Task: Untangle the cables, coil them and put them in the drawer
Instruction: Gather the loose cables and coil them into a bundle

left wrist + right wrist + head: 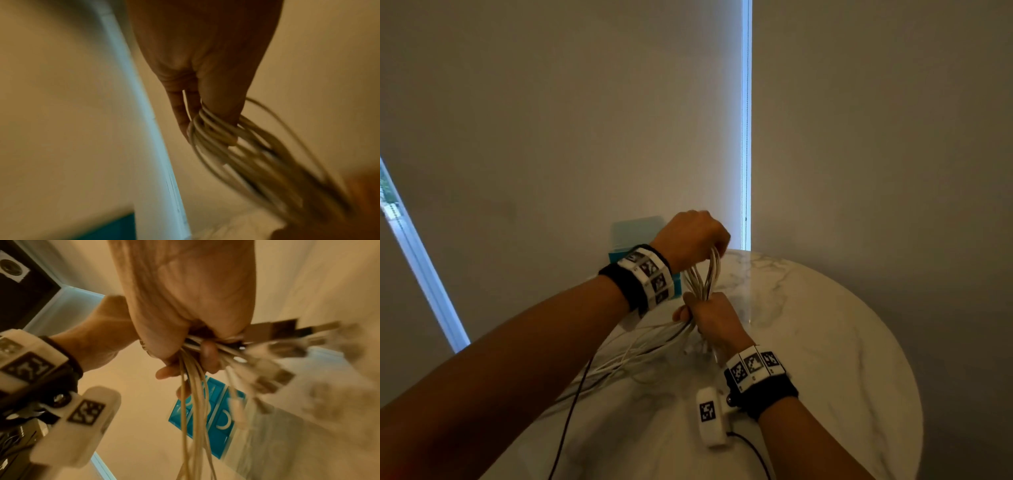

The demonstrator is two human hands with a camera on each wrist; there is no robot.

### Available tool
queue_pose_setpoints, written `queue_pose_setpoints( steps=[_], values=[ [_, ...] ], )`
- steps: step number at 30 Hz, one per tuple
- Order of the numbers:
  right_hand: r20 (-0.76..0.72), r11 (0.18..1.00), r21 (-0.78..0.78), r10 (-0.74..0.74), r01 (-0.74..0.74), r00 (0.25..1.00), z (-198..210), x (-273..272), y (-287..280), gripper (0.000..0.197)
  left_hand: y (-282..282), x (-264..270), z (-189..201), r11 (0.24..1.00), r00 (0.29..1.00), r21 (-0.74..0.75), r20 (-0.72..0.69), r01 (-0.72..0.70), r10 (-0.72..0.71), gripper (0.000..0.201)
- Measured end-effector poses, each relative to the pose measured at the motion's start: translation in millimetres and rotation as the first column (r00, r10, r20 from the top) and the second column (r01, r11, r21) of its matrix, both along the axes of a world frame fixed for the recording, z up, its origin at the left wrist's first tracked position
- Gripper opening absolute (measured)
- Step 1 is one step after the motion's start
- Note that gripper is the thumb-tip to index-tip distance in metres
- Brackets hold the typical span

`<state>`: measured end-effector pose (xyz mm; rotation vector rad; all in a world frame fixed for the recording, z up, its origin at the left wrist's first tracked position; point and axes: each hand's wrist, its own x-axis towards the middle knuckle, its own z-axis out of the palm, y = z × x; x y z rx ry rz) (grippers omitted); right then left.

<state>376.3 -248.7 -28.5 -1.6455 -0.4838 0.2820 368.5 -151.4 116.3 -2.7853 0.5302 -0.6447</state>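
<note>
Right hand (pixel 714 320), left hand (pixel 693 240) grip thin white cables (pixel 703 274); round marble table (pixel 825 329).

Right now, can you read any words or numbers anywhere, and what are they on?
No words or numbers can be read.
Wristbands: black-and-white square code patterns, no letters; tiny marks beside them are too small to read.
White camera pod: one code square, no text.
Blue drawer box: white crescent shapes only, blurred.
</note>
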Motion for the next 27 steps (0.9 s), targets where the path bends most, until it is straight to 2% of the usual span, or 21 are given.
queue_pose_setpoints(
  steps=[1, 2, 4, 5, 7, 9, 10, 13, 15, 19, 20, 22, 25, 27],
  values=[
    [-0.006, 0.999, 0.033, -0.005, 0.005, 1.0, 1.7, -2.7, -0.5, 0.049, 4.6, 2.5, 1.3, 0.98, 1.0, -0.198, 0.016, 0.0, 0.003, 0.011],
    [-0.011, 0.999, 0.053, -0.012, 0.012, 1.0, 1.1, -3.0, 0.2, 0.051, 7.3, 3.3, -0.4, 0.918, 0.999, -0.396, 0.031, 0.025, -0.014, 0.013],
    [-0.021, 0.998, 0.051, -0.032, 0.033, 0.999, 2.4, -5.3, 2.8, 0.046, 4.8, 2.6, -11.7, 0.676, 0.998, -0.734, 0.032, 0.065, -0.061, 0.019],
    [-0.027, 0.998, 0.042, -0.039, 0.04, 0.999, 2.6, -6.9, 4.7, 0.04, 0.2, 2.8, -19.1, 0.552, 0.998, -0.833, 0.01, 0.038, -0.054, 0.017],
    [-0.055, 0.995, 0.093, -0.037, 0.042, 0.998, -1.5, -8.0, 7.3, 0.029, -8.6, 8.5, -30.5, 0.372, 0.996, -0.926, -0.083, -0.067, -0.027, 0.013],
    [-0.122, 0.989, 0.135, -0.045, 0.062, 0.991, -0.7, -10.7, 6.1, 0.031, -9.3, 16.5, -36.6, 0.298, 0.987, -0.946, -0.15, -0.127, -0.057, 0.02],
    [-0.141, 0.991, 0.121, -0.041, 0.058, 0.989, -0.2, -10.0, 4.3, 0.036, -8.0, 18.3, -36.7, 0.307, 0.985, -0.943, -0.158, -0.129, -0.073, 0.023],
    [-0.13, 0.998, 0.04, -0.032, 0.038, 0.991, 8.7, -12.1, 0.6, 0.049, -4.8, 16.8, -36.9, 0.408, 0.984, -0.909, -0.144, -0.088, -0.108, 0.03],
    [-0.128, 0.998, 0.053, -0.02, 0.027, 0.992, 12.2, -12.7, -1.6, 0.052, -5.8, 12.8, -36.0, 0.394, 0.977, -0.916, -0.148, -0.076, -0.154, 0.034],
    [-0.135, 0.982, 0.189, 0.019, 0.007, 0.991, 15.6, -20.4, -2.4, 0.054, -9.6, 4.1, -24.3, 0.368, 0.957, -0.928, -0.155, -0.056, -0.245, 0.034],
    [-0.155, 0.978, 0.208, 0.009, 0.024, 0.988, 16.4, -21.6, 0.3, 0.055, -12.6, 1.1, -21.0, 0.396, 0.949, -0.917, -0.169, -0.051, -0.268, 0.034],
    [-0.267, 0.969, 0.237, 0.002, 0.064, 0.964, 15.9, -23.1, 5.1, 0.052, -18.8, -5.0, -16.1, 0.514, 0.936, -0.855, -0.236, -0.072, -0.262, 0.034],
    [-0.445, 0.923, 0.367, 0.062, 0.119, 0.893, 13.2, -21.5, 4.1, 0.045, -22.7, -10.6, -14.8, 0.682, 0.934, -0.721, -0.316, -0.123, -0.166, 0.038],
    [-0.49, 0.872, 0.437, 0.025, 0.221, 0.871, 9.6, -16.2, 1.0, 0.045, -17.1, -15.4, -21.7, 0.771, 0.931, -0.621, -0.348, -0.138, -0.114, 0.056]
  ],
)
